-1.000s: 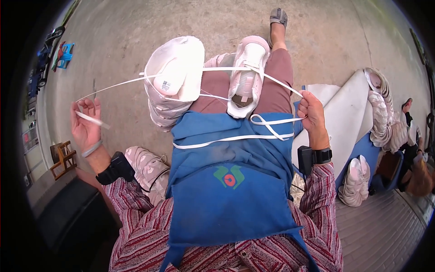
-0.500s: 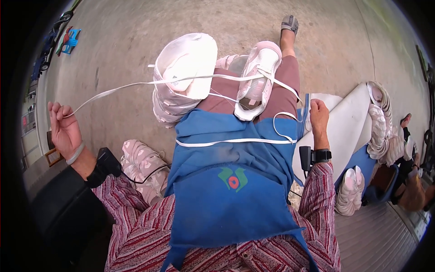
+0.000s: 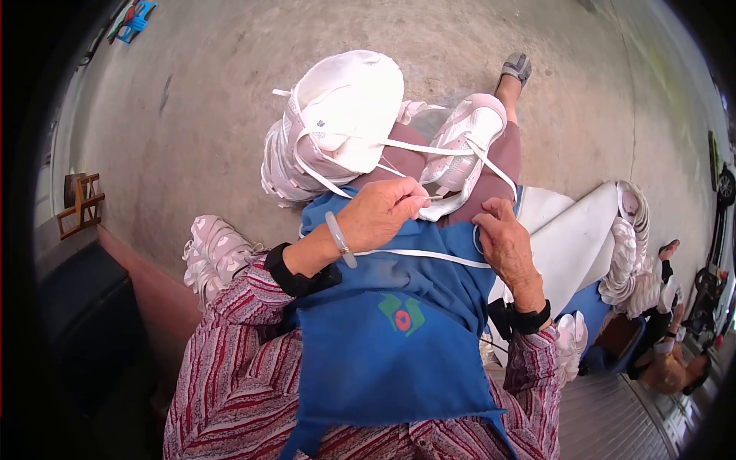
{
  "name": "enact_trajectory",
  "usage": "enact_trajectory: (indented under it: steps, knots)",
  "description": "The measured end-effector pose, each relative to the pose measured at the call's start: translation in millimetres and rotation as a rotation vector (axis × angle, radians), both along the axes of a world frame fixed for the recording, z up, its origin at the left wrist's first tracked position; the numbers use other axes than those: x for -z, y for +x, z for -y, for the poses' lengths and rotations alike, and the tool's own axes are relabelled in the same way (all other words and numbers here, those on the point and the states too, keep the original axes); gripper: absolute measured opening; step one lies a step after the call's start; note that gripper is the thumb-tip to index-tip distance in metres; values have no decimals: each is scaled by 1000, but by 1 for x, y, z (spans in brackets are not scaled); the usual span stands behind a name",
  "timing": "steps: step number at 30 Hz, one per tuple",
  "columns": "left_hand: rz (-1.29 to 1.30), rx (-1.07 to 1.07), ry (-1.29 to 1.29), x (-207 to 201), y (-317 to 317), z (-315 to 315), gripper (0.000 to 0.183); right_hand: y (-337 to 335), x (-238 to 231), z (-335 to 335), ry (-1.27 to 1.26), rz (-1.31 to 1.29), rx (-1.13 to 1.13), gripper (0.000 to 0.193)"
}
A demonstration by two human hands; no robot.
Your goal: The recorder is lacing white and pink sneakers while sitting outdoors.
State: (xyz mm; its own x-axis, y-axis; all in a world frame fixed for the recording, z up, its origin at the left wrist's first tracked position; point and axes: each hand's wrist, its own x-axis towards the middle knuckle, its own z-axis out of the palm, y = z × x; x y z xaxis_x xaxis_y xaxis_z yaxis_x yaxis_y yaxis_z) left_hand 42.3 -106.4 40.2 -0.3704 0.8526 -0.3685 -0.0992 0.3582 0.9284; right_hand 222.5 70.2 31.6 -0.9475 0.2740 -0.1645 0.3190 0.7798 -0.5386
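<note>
Concrete floor [image 3: 215, 92]: grey-brown, spreading out beyond the knees, with a brown wooden frame [image 3: 80, 203] standing at the left edge and a small bright-blue object [image 3: 136, 21] at upper left.
Pink-and-white shoe [image 3: 454, 170]: lying over the right thigh of the mauve trousers [image 3: 509, 149], toe pointing away, opening turned toward the blue apron [image 3: 383, 368].
White lace [image 3: 425, 254]: running from the shoe's front both leftward across the stacked uppers [image 3: 287, 165] and down toward the right hand [image 3: 506, 244], with another stretch curving over the apron.
Left hand [image 3: 381, 213]: reaching across the lap just beside the shoe's opening, thumb and forefinger pinched together on a thin white bit of lace.
Right hand: bent over the right thigh, fingers curled, thumb near forefinger; grip on lace impossible to tell.
Stacked uppers: leaning left of the shoe, white lining facing up.
Right side: white sheet [image 3: 563, 238] near the right hand, more pale uppers [image 3: 625, 261] beyond, and another person [image 3: 665, 372] at the far edge.
Left side: pink-patterned bundle [image 3: 217, 257] near the left elbow.
</note>
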Motion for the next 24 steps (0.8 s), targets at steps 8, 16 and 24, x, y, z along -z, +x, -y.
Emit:
enact_trajectory:
  steps: [8,16,24]
  knots:
    - [-597,-34,211,24,-20,-40,13,-19,-35,-7,-621,-128,670,12]
    - [-731,366,-301,33,-41,-84,18,13,-6,-11,115,50,175,5]
    - [-913,298,-197,35,-50,-88,21,13,-1,-16,41,-77,344,20]
